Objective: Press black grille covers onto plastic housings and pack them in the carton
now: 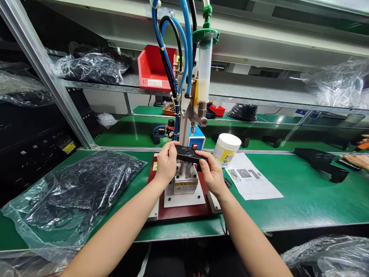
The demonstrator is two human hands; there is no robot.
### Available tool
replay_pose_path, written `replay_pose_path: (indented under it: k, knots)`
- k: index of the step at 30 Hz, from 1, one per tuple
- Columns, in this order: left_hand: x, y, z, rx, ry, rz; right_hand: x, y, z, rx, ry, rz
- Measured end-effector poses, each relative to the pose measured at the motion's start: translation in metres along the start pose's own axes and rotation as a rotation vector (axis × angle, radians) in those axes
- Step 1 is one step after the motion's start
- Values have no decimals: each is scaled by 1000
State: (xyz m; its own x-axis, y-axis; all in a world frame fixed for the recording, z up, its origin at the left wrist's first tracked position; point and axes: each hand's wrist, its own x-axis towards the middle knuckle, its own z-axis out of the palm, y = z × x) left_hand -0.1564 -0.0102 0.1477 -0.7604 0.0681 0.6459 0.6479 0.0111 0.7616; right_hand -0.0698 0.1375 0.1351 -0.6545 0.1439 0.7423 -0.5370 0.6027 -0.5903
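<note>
Between my two hands is a black plastic part [188,151] with a round recess in its middle and ribs along one side. My left hand [168,161] grips its left end, and my right hand [212,173] pinches its right end. The part is over the metal fixture [185,181] of a bench dispensing machine; whether it touches the fixture is hard to see. Above it hangs the machine's nozzle [193,129], beside a translucent syringe [205,69] with a green cap and pale contents.
A clear bag of black rings [83,188] lies left. Right of the machine stand a white tub [227,149] and a printed sheet [253,179]. Black parts [319,159] lie farther right, near another person's hand [357,161]. A red bin [155,69] sits on the shelf.
</note>
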Motion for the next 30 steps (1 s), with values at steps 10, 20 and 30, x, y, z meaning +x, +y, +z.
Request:
replay_pose_path:
  k: [10,20,30]
  knots:
    - [-19,-7,5,98,52,47,-1,25,-8,165,-100,99]
    - [-83,-15,-74,337,-89,88,-60,32,-49,-165,136,240]
    - [-142,-83,-264,1121,340,-341,-180,52,-142,-751,307,499]
